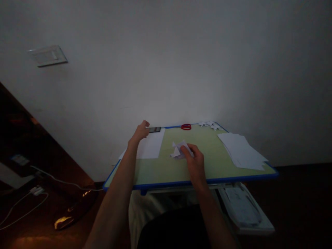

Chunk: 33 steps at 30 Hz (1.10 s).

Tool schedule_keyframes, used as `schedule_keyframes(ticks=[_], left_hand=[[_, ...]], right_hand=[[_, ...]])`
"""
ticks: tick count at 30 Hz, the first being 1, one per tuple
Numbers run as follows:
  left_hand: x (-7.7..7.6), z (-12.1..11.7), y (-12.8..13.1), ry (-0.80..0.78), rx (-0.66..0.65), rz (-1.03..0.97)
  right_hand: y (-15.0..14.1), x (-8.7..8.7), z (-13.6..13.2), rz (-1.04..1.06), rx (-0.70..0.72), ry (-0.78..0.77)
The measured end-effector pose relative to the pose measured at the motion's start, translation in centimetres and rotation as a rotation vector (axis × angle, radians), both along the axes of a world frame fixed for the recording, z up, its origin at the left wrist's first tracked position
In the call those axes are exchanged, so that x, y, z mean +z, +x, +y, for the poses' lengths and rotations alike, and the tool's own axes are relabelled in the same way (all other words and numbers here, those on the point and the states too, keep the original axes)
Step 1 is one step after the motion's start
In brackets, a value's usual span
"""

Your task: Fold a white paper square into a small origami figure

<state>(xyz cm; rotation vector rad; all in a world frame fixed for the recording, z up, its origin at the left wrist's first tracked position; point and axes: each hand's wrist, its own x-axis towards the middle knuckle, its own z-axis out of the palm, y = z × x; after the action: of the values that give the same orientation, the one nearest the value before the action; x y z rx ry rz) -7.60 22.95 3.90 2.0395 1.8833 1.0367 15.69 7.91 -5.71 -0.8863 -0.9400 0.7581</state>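
White folded paper (pixel 178 150) under right hand (pixel 196 163)

One head-worn view looks forward and slightly down from close above the person's lap, facing the counter (pixel 166 169) and the wall (pixel 166 62) behind it.

The room is dim. A plain white wall (pixel 181 62) fills most of the view, and a pale switch plate (pixel 48 55) is fixed on it at the upper left. The counter (pixel 168 169) has a green top with a blue rim and stands against this wall. At the left, white cables (pixel 31 204) lie on a dark brown floor (pixel 31 235).
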Motion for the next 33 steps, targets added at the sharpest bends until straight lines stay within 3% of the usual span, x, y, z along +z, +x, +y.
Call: schedule_keyframes(ticks=[4,7,10,13,20,26,33], left_hand=[[0.3,-5.2,1.6,0.079,-0.041,-0.061],[-1.2,-9.6,4.0,0.242,-0.157,-0.238],[-3.1,-12.9,6.5,0.205,-0.228,-0.418],[-4.5,-14.8,7.9,0.190,-0.186,-0.544],[-6.4,-17.6,8.6,0.068,-0.312,-0.672],[-8.2,-17.6,9.0,0.055,-0.354,-0.787],[-8.0,-18.1,9.6,0.029,-0.354,-0.840]], right_hand=[[-0.1,-0.3,0.2,-0.017,-0.013,-0.005],[-0.3,-0.7,0.4,-0.017,-0.015,0.013],[-0.5,-1.0,0.4,-0.010,0.003,0.036],[-0.6,-0.8,0.2,0.028,0.009,0.041],[-0.8,0.0,-0.2,0.074,0.038,0.048],[-1.0,0.1,-0.7,-0.007,0.047,0.070],[-0.8,0.3,-1.2,-0.120,0.001,0.138]])
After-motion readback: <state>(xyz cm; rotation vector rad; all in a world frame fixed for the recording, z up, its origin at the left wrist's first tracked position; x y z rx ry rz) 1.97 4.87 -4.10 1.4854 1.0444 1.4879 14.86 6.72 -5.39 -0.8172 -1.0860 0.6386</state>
